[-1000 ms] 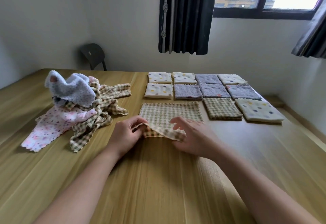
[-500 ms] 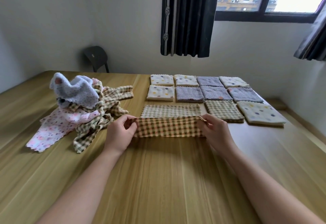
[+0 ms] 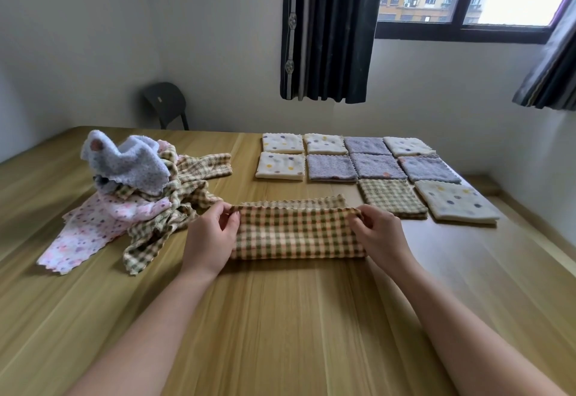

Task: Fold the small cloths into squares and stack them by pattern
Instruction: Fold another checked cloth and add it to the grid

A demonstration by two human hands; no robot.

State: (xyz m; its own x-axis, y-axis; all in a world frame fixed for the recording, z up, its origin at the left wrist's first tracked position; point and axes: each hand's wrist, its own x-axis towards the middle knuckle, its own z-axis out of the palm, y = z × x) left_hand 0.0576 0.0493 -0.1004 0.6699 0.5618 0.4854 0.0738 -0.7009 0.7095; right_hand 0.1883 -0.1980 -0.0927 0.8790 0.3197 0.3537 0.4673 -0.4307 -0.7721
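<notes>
On a wooden desk (image 3: 280,317) lies a green, cream and orange checked cloth (image 3: 296,233), folded into a long band with a zigzag far edge. The left hand (image 3: 208,240) and right hand (image 3: 381,236) hold its short ends, fingers (image 3: 232,224) clamped on the fabric. Farther left is a heap of unfolded cloths (image 3: 137,196). Farther right are rows of folded squares (image 3: 352,165).

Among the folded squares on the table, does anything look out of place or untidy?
Slightly. In the back row, one cream dotted square lies right of a grey square, apart from the two cream dotted squares at the left end, so this pattern looks split. Otherwise the squares lie flat and even.
</notes>
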